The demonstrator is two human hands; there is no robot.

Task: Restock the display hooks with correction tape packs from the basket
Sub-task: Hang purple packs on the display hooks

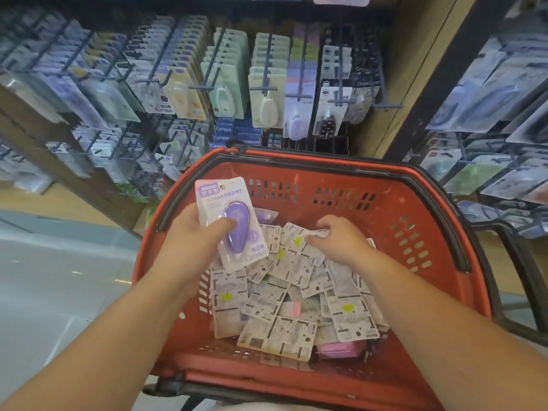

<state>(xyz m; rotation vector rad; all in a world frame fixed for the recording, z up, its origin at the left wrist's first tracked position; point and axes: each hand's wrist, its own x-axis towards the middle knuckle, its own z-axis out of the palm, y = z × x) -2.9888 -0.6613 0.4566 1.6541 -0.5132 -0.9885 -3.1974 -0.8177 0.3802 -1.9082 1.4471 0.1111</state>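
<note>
- Red plastic basket (326, 166) sits right in front of the person, below the rack, and holds a loose pile of white card-backed packs (284, 295). Nearly all of them lie printed back up and overlap at odd angles.
- The left hand (186, 232) grasps one purple correction tape pack in a clear blister on a pale card (234, 223). The thumb is pressed across the blister and the fingers are behind the card. The pack is face up, above the basket's left side.
- The right hand (341, 238) is down in the basket with its fingers curved onto a topmost pack near the far wall. I cannot tell whether it has closed on that pack or is only touching it.
- The step in hand looks like gathering stock before hanging it.
- To do it well, take one pack by a free edge rather than digging, so the overlapping cards do not bend or drag their neighbours out.
- Turn each card face up and point its top the same way as the one already held, so they stack squarely.
- The black wire display hooks (268, 72) stand just beyond the basket's rim. The row of hanging lilac packs (296, 126) right of centre looks like the matching colour, so check the front before threading.
</note>
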